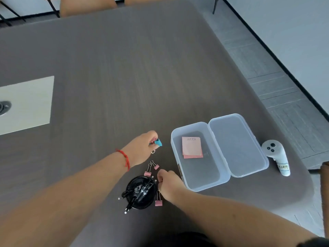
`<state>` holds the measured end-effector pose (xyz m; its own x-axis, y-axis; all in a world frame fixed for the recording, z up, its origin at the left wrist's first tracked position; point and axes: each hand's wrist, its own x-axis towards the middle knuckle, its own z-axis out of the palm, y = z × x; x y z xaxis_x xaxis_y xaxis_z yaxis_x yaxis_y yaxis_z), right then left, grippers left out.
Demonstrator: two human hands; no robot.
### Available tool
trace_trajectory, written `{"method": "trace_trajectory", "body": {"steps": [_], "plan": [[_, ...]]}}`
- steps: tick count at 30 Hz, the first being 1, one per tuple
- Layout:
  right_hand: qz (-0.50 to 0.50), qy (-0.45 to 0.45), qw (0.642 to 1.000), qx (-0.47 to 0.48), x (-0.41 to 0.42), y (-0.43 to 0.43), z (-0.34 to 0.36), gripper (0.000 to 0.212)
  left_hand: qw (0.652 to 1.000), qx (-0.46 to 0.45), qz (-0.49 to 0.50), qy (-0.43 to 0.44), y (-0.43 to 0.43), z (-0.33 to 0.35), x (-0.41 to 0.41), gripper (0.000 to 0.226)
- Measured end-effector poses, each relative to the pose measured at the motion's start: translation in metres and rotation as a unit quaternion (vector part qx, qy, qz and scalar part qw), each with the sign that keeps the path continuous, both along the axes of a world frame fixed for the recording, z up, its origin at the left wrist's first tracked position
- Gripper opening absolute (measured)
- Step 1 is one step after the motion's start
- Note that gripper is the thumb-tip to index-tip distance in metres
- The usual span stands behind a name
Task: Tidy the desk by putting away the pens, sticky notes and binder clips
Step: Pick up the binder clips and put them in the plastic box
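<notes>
Left grip (142, 148) pinches blue clip (158, 142); white device (277, 155) labelled "H009".

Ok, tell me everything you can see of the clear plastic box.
The clear plastic box is translucent, rectangular with rounded corners, and lies open on the grey table, its hinged lid folded flat to the right. Inside, toward the far end, lie pink sticky notes; the rest looks empty. The right hand is close beside its near left corner; contact is unclear.

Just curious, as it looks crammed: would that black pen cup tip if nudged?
Possibly. The pen cup holds pens that lean out to one side, so it may be top-heavy. Its round base looks wide, which should help.
</notes>
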<state>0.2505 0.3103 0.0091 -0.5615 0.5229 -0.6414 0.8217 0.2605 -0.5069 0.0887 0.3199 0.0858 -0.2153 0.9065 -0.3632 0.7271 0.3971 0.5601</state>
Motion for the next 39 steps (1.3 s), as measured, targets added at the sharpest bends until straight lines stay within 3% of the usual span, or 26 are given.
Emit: {"method": "trace_trajectory", "body": {"steps": [2,5,9,12,18,23,26,29,31,33,34,36,38,39], "plan": [[0.0,0.021,1.0,-0.003,0.005,-0.004,0.012,0.014,0.998,0.017,-0.053,-0.016,0.025,0.019,0.035,0.008],[0.053,0.067,0.996,0.004,0.016,-0.007,0.038,0.017,0.991,-0.043,-0.126,-0.017,0.056,0.019,0.081,0.007],[0.026,0.122,0.992,0.02,0.05,0.005,0.064,0.026,0.97,-0.136,-0.188,0.066,0.085,-0.02,0.11,0.022],[-0.015,0.108,0.994,0.015,0.084,0.026,0.072,0.016,0.951,-0.191,-0.215,0.114,0.096,-0.042,0.115,0.029],[-0.133,0.047,0.986,0.089,0.122,0.076,0.052,0.023,0.92,-0.276,-0.248,0.123,0.105,-0.055,0.124,0.035],[-0.047,-0.021,0.99,0.129,0.101,0.104,0.02,0.035,0.933,-0.196,-0.261,0.15,0.104,-0.038,0.125,0.047],[0.009,-0.064,0.992,0.11,0.087,0.109,0.009,0.045,0.956,-0.113,-0.25,0.107,0.099,-0.02,0.11,0.029],[0.023,-0.075,0.983,0.164,0.077,0.099,0.024,0.043,0.992,0.014,-0.1,0.069,0.082,-0.007,0.074,0.023],[0.02,0.035,0.964,0.264,0.066,0.08,0.045,0.031,0.994,0.074,0.015,0.082,0.066,-0.008,0.044,0.02],[0.052,0.171,0.953,0.246,0.053,0.05,0.065,0.02,0.992,0.014,0.061,0.111,0.049,-0.02,0.015,0.019],[0.097,0.18,0.959,0.196,0.048,0.033,0.068,0.02,0.989,-0.061,0.045,0.127,0.04,-0.03,0.004,0.021],[0.188,0.068,0.976,0.087,0.04,0.001,0.059,0.024,0.971,-0.195,-0.022,0.136,0.022,-0.049,-0.007,0.032],[0.209,-0.042,0.977,0.023,0.035,-0.02,0.036,0.033,0.96,-0.25,-0.057,0.11,0.006,-0.067,-0.006,0.042],[0.202,-0.055,0.978,0.014,0.032,-0.025,0.025,0.037,0.958,-0.262,-0.065,0.098,0.001,-0.073,-0.004,0.046]]}}
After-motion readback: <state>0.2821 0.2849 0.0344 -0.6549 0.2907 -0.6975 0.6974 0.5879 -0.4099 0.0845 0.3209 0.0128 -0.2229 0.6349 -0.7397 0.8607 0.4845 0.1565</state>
